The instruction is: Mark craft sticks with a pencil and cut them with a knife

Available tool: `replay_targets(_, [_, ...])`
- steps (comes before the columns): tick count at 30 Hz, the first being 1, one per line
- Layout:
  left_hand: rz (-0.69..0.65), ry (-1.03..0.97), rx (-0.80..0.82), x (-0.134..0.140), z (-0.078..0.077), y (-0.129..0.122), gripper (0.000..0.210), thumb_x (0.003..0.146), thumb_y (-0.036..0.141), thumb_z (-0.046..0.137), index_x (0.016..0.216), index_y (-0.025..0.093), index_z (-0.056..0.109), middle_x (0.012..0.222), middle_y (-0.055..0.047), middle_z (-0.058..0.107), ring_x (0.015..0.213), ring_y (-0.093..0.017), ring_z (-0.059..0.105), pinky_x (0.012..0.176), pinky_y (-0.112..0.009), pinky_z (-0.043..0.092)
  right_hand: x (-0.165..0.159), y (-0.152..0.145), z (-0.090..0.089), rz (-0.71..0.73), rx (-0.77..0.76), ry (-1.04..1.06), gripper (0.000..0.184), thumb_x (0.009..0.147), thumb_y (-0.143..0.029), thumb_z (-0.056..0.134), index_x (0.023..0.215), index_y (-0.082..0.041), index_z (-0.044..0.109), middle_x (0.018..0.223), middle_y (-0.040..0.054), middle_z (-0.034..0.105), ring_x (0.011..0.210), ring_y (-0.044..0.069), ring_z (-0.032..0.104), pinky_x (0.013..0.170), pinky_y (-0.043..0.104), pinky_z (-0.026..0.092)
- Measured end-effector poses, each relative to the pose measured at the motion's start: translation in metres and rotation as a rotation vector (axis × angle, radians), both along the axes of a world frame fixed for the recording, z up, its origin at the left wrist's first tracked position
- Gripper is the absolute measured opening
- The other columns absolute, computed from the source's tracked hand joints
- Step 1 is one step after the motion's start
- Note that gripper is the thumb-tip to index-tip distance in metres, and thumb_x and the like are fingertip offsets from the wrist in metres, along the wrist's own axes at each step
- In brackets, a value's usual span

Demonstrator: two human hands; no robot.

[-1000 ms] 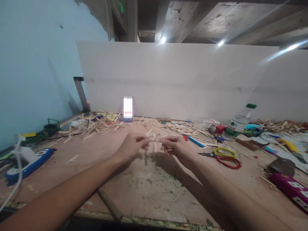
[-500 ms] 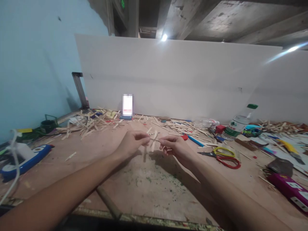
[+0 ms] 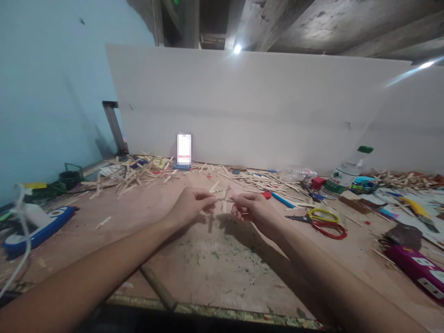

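Over the middle of the table, my left hand (image 3: 193,204) and my right hand (image 3: 255,211) pinch opposite ends of a small cross of thin wooden sticks (image 3: 225,203). One stick runs sideways between my fingertips; the other stands roughly upright across it. How the two are joined is too small to tell. Just behind the cross, a few loose wooden sticks (image 3: 214,186) lie on the tabletop. To the right of my right hand are scissors (image 3: 324,223) with one yellow and one red handle, and a blue pen-like stick (image 3: 282,200).
Piles of wooden sticks (image 3: 133,178) lie along the back beside a lit phone (image 3: 183,149). A green-labelled bottle (image 3: 342,180), a yellow cutter (image 3: 414,207) and a magenta power strip (image 3: 414,263) are at right. A blue-and-white power strip (image 3: 40,229) sits left, a wooden rod (image 3: 157,286) at the front edge.
The upright stick of the cross has turned, showing a narrower face and a slightly different tilt. Both hands keep their pinch in nearly the same place. The view has shifted slightly.
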State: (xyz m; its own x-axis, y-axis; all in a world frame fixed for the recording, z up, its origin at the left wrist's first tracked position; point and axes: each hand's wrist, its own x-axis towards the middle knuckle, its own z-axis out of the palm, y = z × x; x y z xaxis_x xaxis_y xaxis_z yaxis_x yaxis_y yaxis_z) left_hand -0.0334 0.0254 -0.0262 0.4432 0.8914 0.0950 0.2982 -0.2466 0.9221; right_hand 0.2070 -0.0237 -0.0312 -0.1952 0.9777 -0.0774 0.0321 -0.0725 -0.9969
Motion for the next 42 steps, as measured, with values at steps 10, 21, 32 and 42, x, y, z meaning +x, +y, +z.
replay_targets(10, [0.039, -0.038, -0.023, 0.0015, -0.005, 0.0047, 0.031, 0.106, 0.04, 0.073, 0.124, 0.015, 0.071, 0.117, -0.008, 0.074, 0.098, -0.02, 0.074, 0.085, -0.039, 0.066, -0.0014, -0.0009, -0.0005, -0.019, -0.011, -0.007, 0.031, 0.108, -0.044, 0.071, 0.122, -0.016, 0.071, 0.111, 0.006, 0.074, 0.087, 0.018, 0.073, 0.076, 0.036, 0.065])
replay_targets(21, [0.02, -0.01, 0.018, -0.001, -0.0012, 0.0008, 0.029, 0.106, 0.04, 0.073, 0.119, 0.015, 0.072, 0.111, -0.006, 0.075, 0.093, -0.019, 0.074, 0.082, -0.037, 0.066, 0.0003, 0.0024, -0.0015, -0.033, -0.03, -0.008, 0.032, 0.108, -0.044, 0.071, 0.125, -0.016, 0.071, 0.115, 0.0072, 0.074, 0.091, 0.019, 0.074, 0.079, 0.037, 0.065])
replay_targets(32, [0.019, -0.025, 0.033, -0.0007, -0.0028, 0.001, 0.03, 0.106, 0.041, 0.073, 0.121, 0.015, 0.071, 0.115, -0.007, 0.075, 0.096, -0.02, 0.074, 0.086, -0.039, 0.066, -0.0001, -0.0004, -0.0012, -0.011, 0.002, 0.005, 0.03, 0.108, -0.044, 0.072, 0.121, -0.016, 0.071, 0.11, 0.0055, 0.074, 0.086, 0.018, 0.072, 0.075, 0.035, 0.064])
replay_targets(42, [0.007, -0.024, 0.074, 0.0005, 0.0019, -0.0035, 0.03, 0.105, 0.038, 0.075, 0.123, 0.015, 0.071, 0.118, -0.008, 0.075, 0.102, -0.021, 0.074, 0.09, -0.041, 0.066, -0.0017, -0.0007, -0.0002, -0.019, -0.016, -0.016, 0.03, 0.108, -0.044, 0.072, 0.121, -0.016, 0.071, 0.108, 0.0052, 0.074, 0.084, 0.017, 0.072, 0.073, 0.034, 0.064])
